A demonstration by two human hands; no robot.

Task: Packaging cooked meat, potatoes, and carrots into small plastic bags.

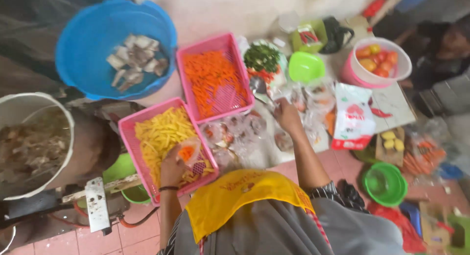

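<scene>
Left hand [172, 168] closed on filled clear bag [188, 152]; right hand [286, 115] pinches spoon [259, 86].

blue tub [93, 34] | pink bucket [355, 73] | green bowl [384, 184] | white pail [19, 105]

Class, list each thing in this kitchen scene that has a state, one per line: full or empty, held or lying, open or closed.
Left hand: closed on a small clear bag.
Small clear bag: held, holds orange pieces.
Right hand: reaches over filled bags, grip unclear.
Near pink basket: filled with yellow strips.
Far pink basket: filled with orange strips.
Blue tub: few pale pieces inside.
Bright green bowl: empty.
Pink bucket: holds tomatoes.
</scene>
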